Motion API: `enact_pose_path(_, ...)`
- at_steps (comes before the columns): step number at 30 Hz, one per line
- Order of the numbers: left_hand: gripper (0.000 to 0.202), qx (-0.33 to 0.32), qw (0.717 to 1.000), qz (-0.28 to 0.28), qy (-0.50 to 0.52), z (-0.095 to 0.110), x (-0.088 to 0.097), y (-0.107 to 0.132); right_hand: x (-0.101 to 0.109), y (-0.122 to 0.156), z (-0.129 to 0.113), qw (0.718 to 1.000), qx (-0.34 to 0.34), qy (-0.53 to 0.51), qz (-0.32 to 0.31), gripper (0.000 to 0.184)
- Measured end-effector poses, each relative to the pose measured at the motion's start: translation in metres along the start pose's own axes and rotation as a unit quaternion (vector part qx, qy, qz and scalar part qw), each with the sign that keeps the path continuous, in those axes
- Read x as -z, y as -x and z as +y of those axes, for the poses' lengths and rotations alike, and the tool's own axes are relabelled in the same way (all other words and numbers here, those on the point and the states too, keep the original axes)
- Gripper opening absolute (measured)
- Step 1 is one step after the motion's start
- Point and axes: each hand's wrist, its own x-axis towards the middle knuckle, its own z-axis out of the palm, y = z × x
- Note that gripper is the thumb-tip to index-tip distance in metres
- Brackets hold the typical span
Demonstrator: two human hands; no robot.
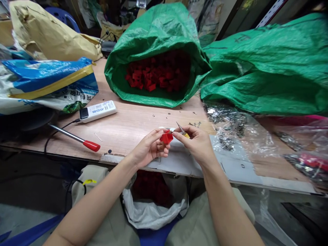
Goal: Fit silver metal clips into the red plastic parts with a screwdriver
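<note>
Between the fingertips of my left hand (151, 145) is a small red plastic part (166, 137), held just above the table's front edge. My right hand (196, 141) grips a pointed metal tool with a yellow handle (185, 134), its tip aimed up and away to the left. The right thumb and index finger also meet at the red part's upper right side, where a tiny dark piece shows; I cannot make out what it is. Under the table edge, a white sack (153, 213) on my lap contains more red parts (152, 188).
A green woven sack (156, 34) full of red parts lies open ahead. Another green sack (269, 65) is at the right, with plastic bags of small metal pieces (230, 124) before it. A white power bank (98, 111) and a red-handled lever (91, 145) are at left.
</note>
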Motion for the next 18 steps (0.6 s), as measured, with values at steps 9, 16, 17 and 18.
enact_pose_path(9,0.034,-0.011,1.000,0.004,-0.025,-0.0006,-0.0025,0.0012,0.0063,0.0013,-0.0023,0.998,-0.006,0.021,-0.066,0.028)
enact_pose_path(16,0.033,-0.016,0.998,0.011,-0.053,-0.0031,-0.0024,0.0011,0.0014,0.0029,-0.0084,0.996,-0.035,-0.019,-0.076,0.028)
enact_pose_path(17,0.034,-0.015,0.998,0.014,-0.052,-0.0031,-0.0023,0.0009,0.0003,0.0030,-0.0087,0.995,-0.051,-0.036,-0.076,0.030)
enact_pose_path(18,0.035,-0.014,0.999,0.016,-0.050,-0.0029,-0.0022,0.0008,-0.0010,0.0031,-0.0088,0.993,-0.076,-0.054,-0.077,0.034)
